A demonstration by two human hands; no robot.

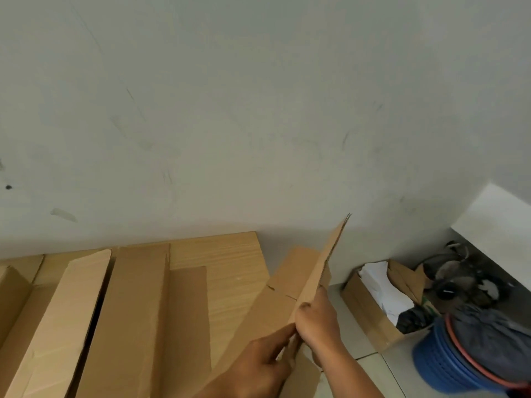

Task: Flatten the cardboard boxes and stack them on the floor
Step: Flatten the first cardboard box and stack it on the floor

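Observation:
A brown flattened cardboard piece (321, 271) stands on edge, tilted up toward the wall, low and right of centre. My right hand (317, 320) grips its near edge from the right. My left hand (264, 360) pinches the same edge from the left, just below. Behind the held piece another flat panel (267, 308) leans with slits cut in it. Several flattened boxes (138, 311) lie overlapping on the floor against the wall, filling the lower left.
A scuffed pale wall (258, 124) fills the upper view. On the tiled floor (370, 372) to the right stand an open carton with white paper (382, 297), a blue basket holding grey cloth (471, 351), dark clutter (459, 277) and a white ledge (500, 225).

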